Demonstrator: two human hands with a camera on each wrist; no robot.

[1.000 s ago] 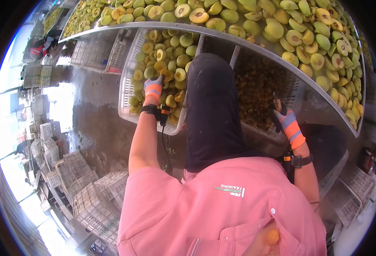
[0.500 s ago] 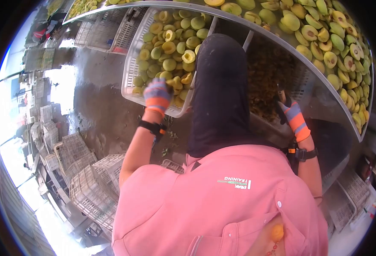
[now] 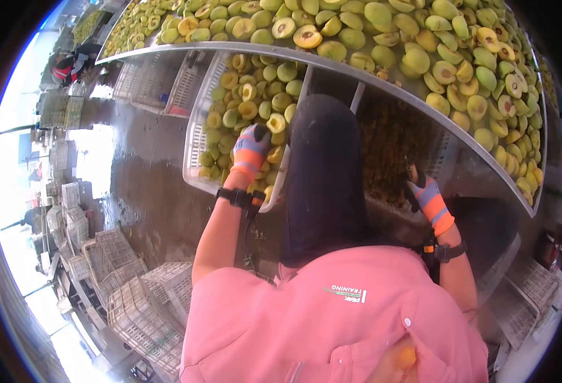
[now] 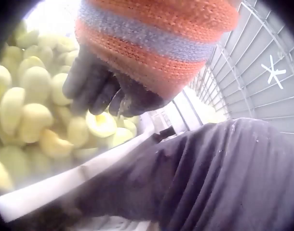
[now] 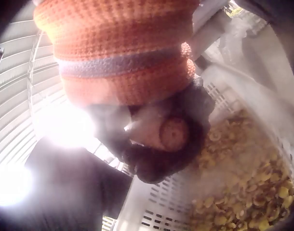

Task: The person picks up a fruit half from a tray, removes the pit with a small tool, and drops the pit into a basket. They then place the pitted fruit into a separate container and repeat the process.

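The gloved left hand (image 3: 251, 152) is over a white crate (image 3: 191, 153) of halved yellow-green fruit (image 3: 247, 110). In the left wrist view its dark fingers (image 4: 91, 89) hang loosely bent above the fruit, near a cut half (image 4: 101, 124); nothing is plainly held. The gloved right hand (image 3: 431, 199) grips a wooden-handled tool (image 3: 412, 172) beside a crate of small brown pieces (image 3: 389, 147). In the right wrist view the round handle end (image 5: 174, 134) shows within the curled dark fingers of the right hand (image 5: 156, 139); the tool's far end is hidden there.
A metal-edged table (image 3: 332, 59) heaped with halved fruit spans the top. The person's dark-clothed knee (image 3: 325, 147) is between the two crates. Stacked empty crates (image 3: 143, 313) stand at lower left on the wet floor (image 3: 153, 159).
The left hand has moved from the fruit to the crate's near edge, then further right over the fruit. The right hand keeps its grip on the tool. The head view has shifted.
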